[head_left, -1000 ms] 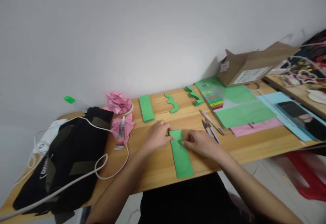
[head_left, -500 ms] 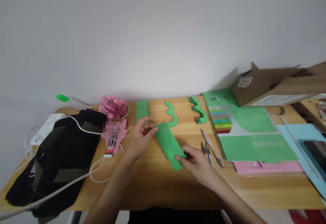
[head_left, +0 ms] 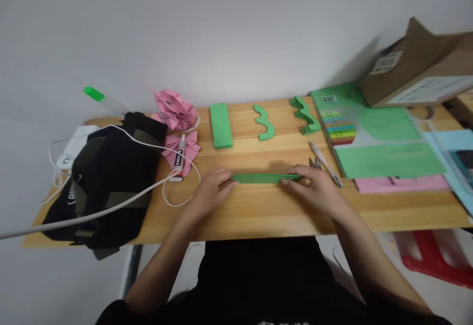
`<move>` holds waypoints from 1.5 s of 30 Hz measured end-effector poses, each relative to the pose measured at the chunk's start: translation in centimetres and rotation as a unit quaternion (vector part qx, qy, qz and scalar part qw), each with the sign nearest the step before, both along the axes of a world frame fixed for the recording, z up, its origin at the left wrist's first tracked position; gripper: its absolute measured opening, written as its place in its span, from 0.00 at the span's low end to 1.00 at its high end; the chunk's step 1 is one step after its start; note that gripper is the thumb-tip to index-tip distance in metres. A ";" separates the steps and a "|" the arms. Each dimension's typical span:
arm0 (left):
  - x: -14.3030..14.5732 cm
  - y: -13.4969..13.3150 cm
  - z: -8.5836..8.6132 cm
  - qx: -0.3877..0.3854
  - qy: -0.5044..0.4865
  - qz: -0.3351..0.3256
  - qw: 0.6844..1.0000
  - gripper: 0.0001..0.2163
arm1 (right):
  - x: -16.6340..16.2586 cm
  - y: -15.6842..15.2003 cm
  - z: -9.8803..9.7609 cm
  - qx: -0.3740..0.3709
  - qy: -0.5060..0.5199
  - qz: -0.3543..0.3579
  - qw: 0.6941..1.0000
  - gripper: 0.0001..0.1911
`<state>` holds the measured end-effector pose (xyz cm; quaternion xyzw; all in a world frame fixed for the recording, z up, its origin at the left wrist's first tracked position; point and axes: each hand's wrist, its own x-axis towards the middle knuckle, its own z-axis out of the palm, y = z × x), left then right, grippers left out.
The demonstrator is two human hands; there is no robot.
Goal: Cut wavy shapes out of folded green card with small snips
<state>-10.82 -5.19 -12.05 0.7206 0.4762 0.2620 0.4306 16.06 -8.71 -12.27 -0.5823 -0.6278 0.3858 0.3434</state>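
A strip of folded green paper [head_left: 258, 178] stretches level between my hands, seen nearly edge-on just above the table. Its left end is pinched by my left hand [head_left: 215, 189], fingers closed. At the other end my right hand [head_left: 312, 187] grips it between thumb and fingers. Beyond them lie a green paper rectangle [head_left: 221, 125], a wavy green paper cutout [head_left: 264, 123] and a stack of similar wavy cutouts [head_left: 306, 114]. Scissors [head_left: 315, 163], partly hidden by my right hand, lie beside a pen [head_left: 325, 164].
At left are a black bag [head_left: 118, 182], a white cable [head_left: 111, 210], a glue tube [head_left: 179, 160] on pink paper petals [head_left: 192, 143], and a pink paper flower [head_left: 175, 110]. A green paper pack [head_left: 391, 160] and a cardboard box [head_left: 406, 69] occupy the right.
The green paper has turned from a slanted, face-up position to level and nearly edge-on. Both hands now hold its opposite ends. The camera view has tilted down.
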 end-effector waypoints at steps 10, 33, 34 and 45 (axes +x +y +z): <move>-0.4 -4.2 1.6 -0.063 -0.186 0.113 0.974 0.10 | -3.0 -3.1 2.9 -0.027 0.222 -0.046 0.974 0.21; 3.9 -4.1 5.1 -0.053 -0.309 0.180 0.932 0.10 | -10.5 -1.6 4.4 0.119 0.303 -0.078 0.942 0.13; 3.7 -4.0 5.1 -0.052 -0.300 0.183 0.935 0.10 | -10.4 -1.3 4.4 0.122 0.305 -0.100 0.939 0.14; 1.2 -0.6 5.6 -0.004 -0.206 0.215 0.955 0.07 | -2.5 0.9 5.9 0.116 0.199 -0.102 0.968 0.25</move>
